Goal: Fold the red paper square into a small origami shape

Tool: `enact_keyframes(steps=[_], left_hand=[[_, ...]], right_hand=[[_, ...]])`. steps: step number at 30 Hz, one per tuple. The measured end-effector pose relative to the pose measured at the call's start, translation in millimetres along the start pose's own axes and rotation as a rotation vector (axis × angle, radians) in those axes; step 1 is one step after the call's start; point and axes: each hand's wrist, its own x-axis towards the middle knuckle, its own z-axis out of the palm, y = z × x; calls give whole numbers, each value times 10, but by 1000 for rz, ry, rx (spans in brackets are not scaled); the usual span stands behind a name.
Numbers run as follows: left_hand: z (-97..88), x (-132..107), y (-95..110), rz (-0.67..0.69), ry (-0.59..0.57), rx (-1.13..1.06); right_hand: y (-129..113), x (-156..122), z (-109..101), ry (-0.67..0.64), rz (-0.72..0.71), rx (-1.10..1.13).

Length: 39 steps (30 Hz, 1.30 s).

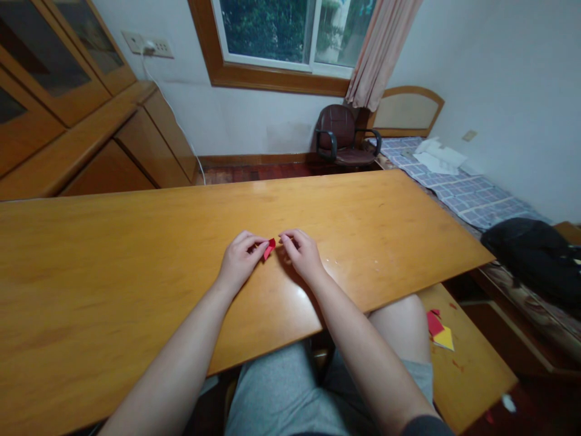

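Over the middle of the wooden table (136, 242), my left hand (242, 257) pinches a small folded piece of red paper (269, 249) between thumb and fingers. The paper juts out to the right of the fingertips, with its lower end slanting down towards the tabletop. Just right of it, a narrow gap away, is my right hand (300, 253). Its thumb and forefinger tips are brought close together and the other fingers curl inward; whether anything tiny is between them cannot be made out.
Red paper (434, 324) and yellow paper (445, 338) lie on a lower wooden bench (472, 369) to the right. Tiny pale scraps dot the table right of my right hand. Beyond stand a brown armchair (338, 130) and a bed holding a black bag (535, 257).
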Motion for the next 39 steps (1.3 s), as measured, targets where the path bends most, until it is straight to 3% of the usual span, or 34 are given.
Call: enact_keyframes(steps=[13,20,28,39], left_hand=[[18,1,-19,-191,-5,-147],[42,-8,-86,-207,-53,-220],[6,18,-47,-93,-53,-140],[-41,6,50,-44,-45,-208]], right_hand=[[-24,25,-15,-89,-20,12],[-23,-6,11,-188,111,178],[-11,-30,27,-236,152,226],[12,-32,33,-230,117,148]])
